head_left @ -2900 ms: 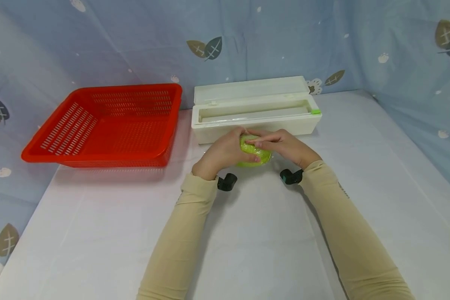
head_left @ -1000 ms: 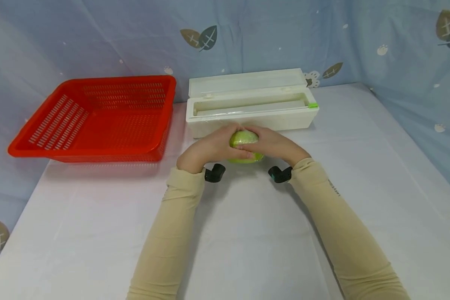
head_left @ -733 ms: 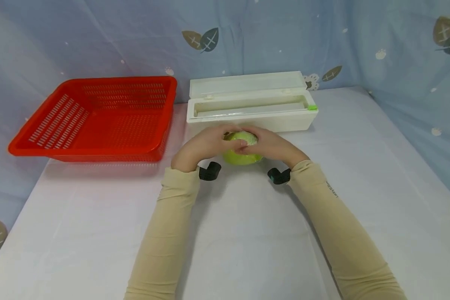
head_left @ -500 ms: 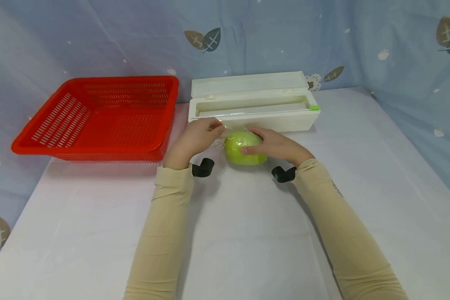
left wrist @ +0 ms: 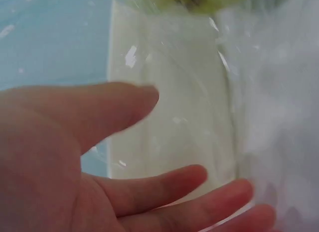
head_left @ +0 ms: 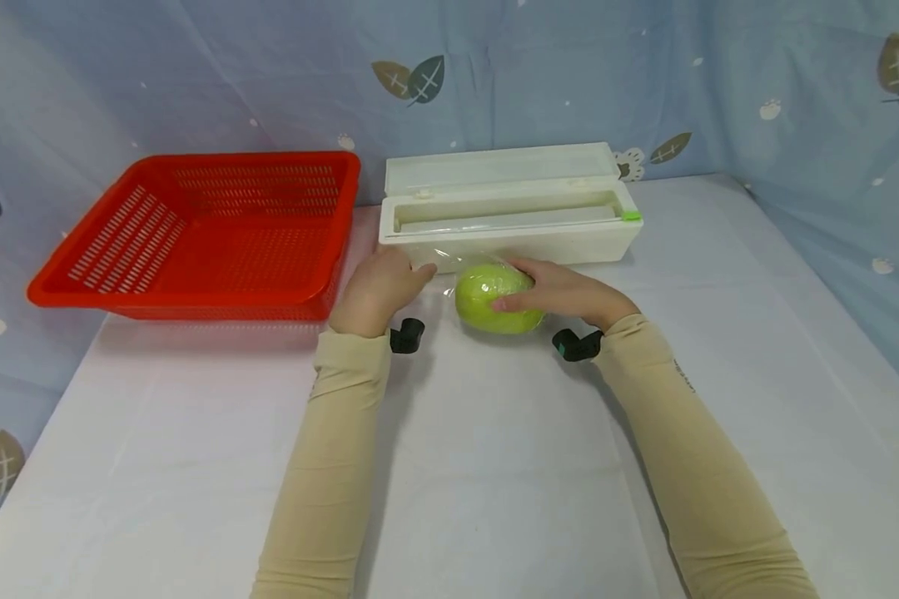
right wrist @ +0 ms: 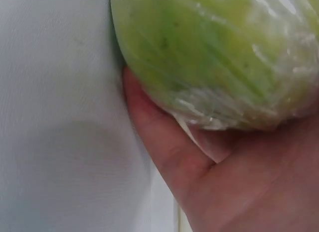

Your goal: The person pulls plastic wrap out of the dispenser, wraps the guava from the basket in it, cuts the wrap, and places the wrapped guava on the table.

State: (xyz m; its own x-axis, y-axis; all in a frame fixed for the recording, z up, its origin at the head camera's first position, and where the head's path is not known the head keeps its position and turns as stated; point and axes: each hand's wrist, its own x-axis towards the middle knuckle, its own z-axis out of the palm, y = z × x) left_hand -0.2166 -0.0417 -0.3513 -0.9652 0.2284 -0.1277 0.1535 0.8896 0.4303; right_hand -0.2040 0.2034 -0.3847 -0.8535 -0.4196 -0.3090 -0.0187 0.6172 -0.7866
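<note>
A yellow-green, rounded fruit (head_left: 494,299) wrapped in clear cling film sits on the white tabletop in front of a long white cling film box. My right hand (head_left: 569,291) grips the fruit's right side; in the right wrist view its thumb (right wrist: 164,142) lies against the wrapped skin. Left of the fruit, my left hand (head_left: 380,287) is apart from it, beside loose clear film (head_left: 445,262). In the left wrist view the thumb (left wrist: 119,105) stands away from loosely extended fingers, with nothing held. The fruit's far side is hidden.
The white cling film box (head_left: 509,241) has its lid (head_left: 502,169) raised, a roll (head_left: 509,223) inside and a green piece (head_left: 631,216) at its right end. A red slotted basket (head_left: 195,312) stands left. Blue patterned cloth (head_left: 532,83) hangs behind.
Both hands were around the fruit earlier. My left hand has come off it to the left and its fingers have loosened. The right hand has kept its grip.
</note>
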